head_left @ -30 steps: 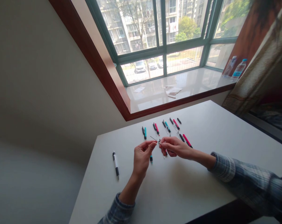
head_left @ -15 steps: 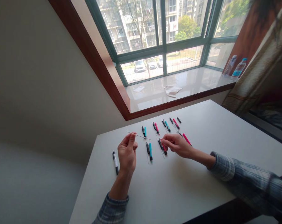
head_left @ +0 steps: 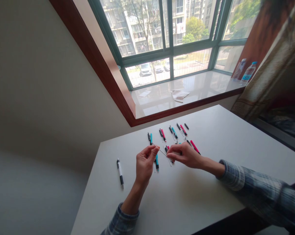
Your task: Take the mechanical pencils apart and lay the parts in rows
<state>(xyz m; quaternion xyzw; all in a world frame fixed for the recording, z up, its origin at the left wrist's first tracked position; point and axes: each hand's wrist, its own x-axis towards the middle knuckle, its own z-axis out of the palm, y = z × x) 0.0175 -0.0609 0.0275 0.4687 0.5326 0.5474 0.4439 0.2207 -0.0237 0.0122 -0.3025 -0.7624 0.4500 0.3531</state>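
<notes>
My left hand (head_left: pixel 145 163) pinches a thin pen refill (head_left: pixel 162 152) between thumb and fingers. The refill slants down to the right, its lower end meeting the fingertips of my right hand (head_left: pixel 185 154). That hand is closed in a pinch; whatever it holds is too small to make out. Beneath the hands lie disassembled pens: a blue barrel with a black end (head_left: pixel 157 163), partly covered by the left hand, and a black pen part (head_left: pixel 166 150) beside a pink one, partly behind the right hand.
On the white table (head_left: pixel 181 202), paired black and coloured pen parts lie in rows, including a pink barrel (head_left: pixel 195 147) and a blue barrel (head_left: pixel 174 132). A whole white-and-black pen (head_left: pixel 120 173) is at left. Bottles (head_left: pixel 248 72) and a cloth (head_left: pixel 179 95) rest on the windowsill.
My left hand has moved right and slightly down with the refill, bringing its end to my right fingertips. The right hand has barely shifted and stays pinched.
</notes>
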